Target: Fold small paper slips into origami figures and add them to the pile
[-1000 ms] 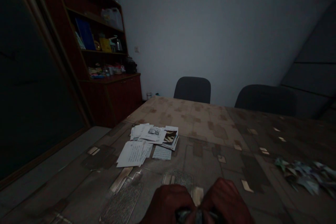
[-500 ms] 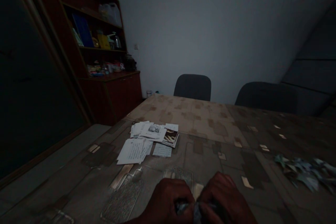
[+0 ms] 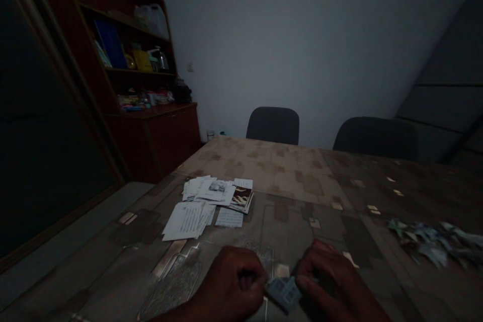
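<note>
A small folded piece of printed paper (image 3: pixel 285 293), bluish-grey, is stretched between my two hands near the front of the table. My left hand (image 3: pixel 238 279) pinches its left corner, with the fingers curled in. On the other side, my right hand (image 3: pixel 327 277) grips the right edge between thumb and fingers. The dim light hides what is printed on it. Beyond my left hand lie a stack of white printed sheets (image 3: pixel 183 220), more sheets with a picture (image 3: pixel 217 189), and a single small text slip (image 3: pixel 229 218).
To the right is a heap of crumpled or folded paper pieces (image 3: pixel 433 244). A patterned cloth covers the table (image 3: pixel 279 161). Two dark chairs (image 3: pixel 273 125) stand at its far side. A wooden cabinet with shelves (image 3: pixel 154 136) is at the back left.
My hands have moved apart, and the paper between them now shows more of its printed face. The view has shifted slightly to the right.
</note>
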A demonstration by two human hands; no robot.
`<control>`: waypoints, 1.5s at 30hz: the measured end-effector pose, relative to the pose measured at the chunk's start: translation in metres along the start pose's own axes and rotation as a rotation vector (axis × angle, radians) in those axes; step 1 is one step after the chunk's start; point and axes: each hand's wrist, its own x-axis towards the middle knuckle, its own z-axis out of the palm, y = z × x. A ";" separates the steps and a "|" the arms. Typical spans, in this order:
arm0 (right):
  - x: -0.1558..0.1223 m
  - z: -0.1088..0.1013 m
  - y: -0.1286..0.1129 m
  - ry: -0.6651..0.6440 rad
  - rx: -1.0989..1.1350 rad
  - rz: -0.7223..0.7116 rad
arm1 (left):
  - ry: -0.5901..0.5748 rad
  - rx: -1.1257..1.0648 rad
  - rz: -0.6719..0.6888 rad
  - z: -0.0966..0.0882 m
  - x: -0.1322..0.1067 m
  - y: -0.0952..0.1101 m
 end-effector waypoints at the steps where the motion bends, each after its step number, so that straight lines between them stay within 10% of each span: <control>1: 0.000 -0.001 0.000 0.002 0.002 0.005 | -0.002 0.005 -0.028 -0.001 0.000 0.000; 12: 0.003 0.011 0.003 0.069 -0.114 -0.082 | 0.056 0.014 0.165 -0.006 0.003 0.008; 26: 0.008 0.016 0.011 0.092 -0.160 -0.004 | -0.013 -0.065 -0.034 -0.007 0.004 0.008; 32: 0.013 -0.003 0.031 0.227 -0.146 0.153 | 0.068 -0.438 -0.271 -0.011 0.009 -0.002; 45: 0.006 -0.009 -0.001 0.053 0.114 -0.264 | -0.095 -0.858 -0.402 -0.002 0.007 -0.011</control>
